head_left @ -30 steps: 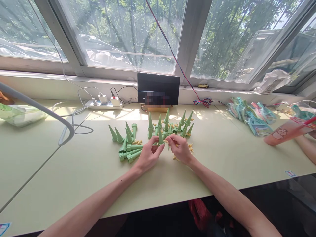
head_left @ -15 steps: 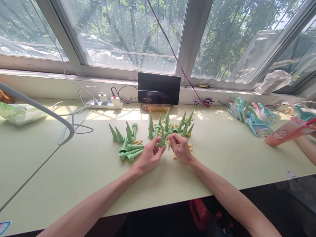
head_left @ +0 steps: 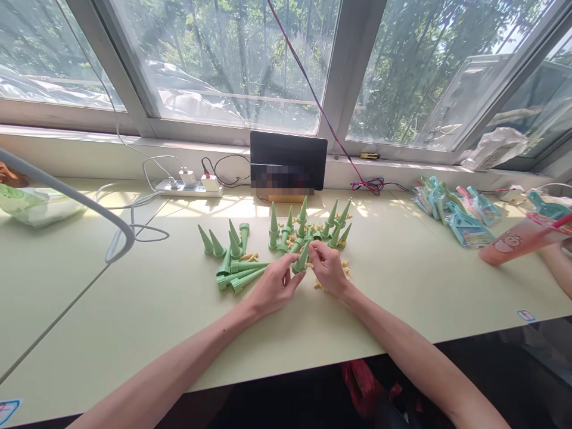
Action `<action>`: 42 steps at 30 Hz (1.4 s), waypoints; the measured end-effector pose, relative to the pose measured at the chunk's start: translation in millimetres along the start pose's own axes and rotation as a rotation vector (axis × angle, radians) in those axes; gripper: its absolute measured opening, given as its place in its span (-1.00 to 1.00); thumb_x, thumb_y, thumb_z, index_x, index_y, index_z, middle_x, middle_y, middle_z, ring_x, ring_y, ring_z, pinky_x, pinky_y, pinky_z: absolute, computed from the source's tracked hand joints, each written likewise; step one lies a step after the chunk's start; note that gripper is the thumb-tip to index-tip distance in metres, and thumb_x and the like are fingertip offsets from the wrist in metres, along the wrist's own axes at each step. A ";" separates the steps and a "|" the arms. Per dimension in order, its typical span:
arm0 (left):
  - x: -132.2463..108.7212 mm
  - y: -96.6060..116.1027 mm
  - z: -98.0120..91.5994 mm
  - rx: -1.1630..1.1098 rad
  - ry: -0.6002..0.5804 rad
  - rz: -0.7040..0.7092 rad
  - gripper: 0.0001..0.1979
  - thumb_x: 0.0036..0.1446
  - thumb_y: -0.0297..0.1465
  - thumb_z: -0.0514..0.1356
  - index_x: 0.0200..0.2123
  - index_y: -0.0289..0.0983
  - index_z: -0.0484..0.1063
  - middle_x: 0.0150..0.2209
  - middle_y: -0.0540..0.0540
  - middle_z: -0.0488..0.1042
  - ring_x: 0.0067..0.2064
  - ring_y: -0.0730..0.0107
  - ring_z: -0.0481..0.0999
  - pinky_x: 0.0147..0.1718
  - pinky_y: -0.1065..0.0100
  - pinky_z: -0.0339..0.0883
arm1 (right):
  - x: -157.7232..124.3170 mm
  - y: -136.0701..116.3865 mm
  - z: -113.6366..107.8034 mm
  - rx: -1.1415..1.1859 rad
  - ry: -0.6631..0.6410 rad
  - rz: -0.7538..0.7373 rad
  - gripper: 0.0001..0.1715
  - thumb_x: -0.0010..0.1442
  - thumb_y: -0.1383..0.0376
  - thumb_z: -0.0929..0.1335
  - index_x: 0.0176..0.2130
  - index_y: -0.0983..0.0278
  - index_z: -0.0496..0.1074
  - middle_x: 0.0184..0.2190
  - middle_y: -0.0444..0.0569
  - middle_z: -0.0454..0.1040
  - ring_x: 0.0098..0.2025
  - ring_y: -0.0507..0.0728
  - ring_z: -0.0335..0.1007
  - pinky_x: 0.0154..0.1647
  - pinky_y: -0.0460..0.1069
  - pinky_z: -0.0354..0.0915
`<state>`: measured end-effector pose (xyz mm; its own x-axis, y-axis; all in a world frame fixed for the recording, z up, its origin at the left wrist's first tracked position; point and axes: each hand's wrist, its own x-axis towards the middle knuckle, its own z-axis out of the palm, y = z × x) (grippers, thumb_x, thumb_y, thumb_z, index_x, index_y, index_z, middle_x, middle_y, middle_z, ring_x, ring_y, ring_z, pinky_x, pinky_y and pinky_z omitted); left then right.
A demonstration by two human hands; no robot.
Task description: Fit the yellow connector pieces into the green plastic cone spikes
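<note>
My left hand (head_left: 276, 280) grips the base of a green plastic spike (head_left: 302, 258), which leans with its tip up and to the right. Close against that spike, my right hand (head_left: 328, 268) has its thumb and fingers pinched together; a bit of yellow shows at them, mostly hidden. Behind the hands stand several green spikes (head_left: 273, 226) with small yellow pieces among them. Left of my left hand, more green spikes (head_left: 248, 278) lie on their sides, and others stand upright (head_left: 217, 243). Small yellow pieces (head_left: 319, 285) lie beside my right hand.
A tablet (head_left: 288, 156) leans by the window, beside a power strip (head_left: 190, 188) with cables. To the right lie bagged teal items (head_left: 469, 223) and a pink cup (head_left: 513, 241), near another person's arm (head_left: 558, 262). A grey curved tube (head_left: 89, 202) crosses the left side.
The held green spike has shifted right and slightly down, and now tilts to the right, closer to my right hand. My left hand has moved a little right with it.
</note>
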<state>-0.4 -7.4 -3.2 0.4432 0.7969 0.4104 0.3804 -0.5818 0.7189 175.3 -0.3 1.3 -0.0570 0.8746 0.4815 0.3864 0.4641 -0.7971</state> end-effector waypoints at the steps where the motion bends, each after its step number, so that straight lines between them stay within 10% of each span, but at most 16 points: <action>1: 0.0 -0.1 0.0 0.000 -0.005 0.002 -0.73 0.24 -0.31 0.15 -0.02 -0.26 0.37 -0.53 0.09 0.31 -0.56 0.52 0.27 -0.50 0.43 0.19 | 0.1 0.4 0.1 -0.002 -0.003 0.006 -0.57 0.40 0.02 0.18 -0.36 0.23 0.33 -0.61 -0.20 0.16 -0.58 0.02 0.05 -0.54 -0.07 0.06; 42: 0.6 -2.4 -1.5 0.022 -0.068 -0.014 -0.82 0.24 -0.33 0.15 -0.12 -0.28 0.32 -0.58 0.16 0.18 -0.57 0.56 0.18 -0.50 0.47 0.09 | 0.3 1.4 2.3 0.004 -0.034 -0.003 -0.61 0.40 0.12 0.19 -0.40 0.26 0.31 -0.60 -0.21 0.18 -0.57 0.00 0.06 -0.53 -0.08 0.05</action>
<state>-2.2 -5.3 -3.8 0.4917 0.7924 0.3611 0.4045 -0.5751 0.7111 173.8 0.9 -0.5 -0.0899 0.8774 0.4712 0.3825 0.4673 -0.7971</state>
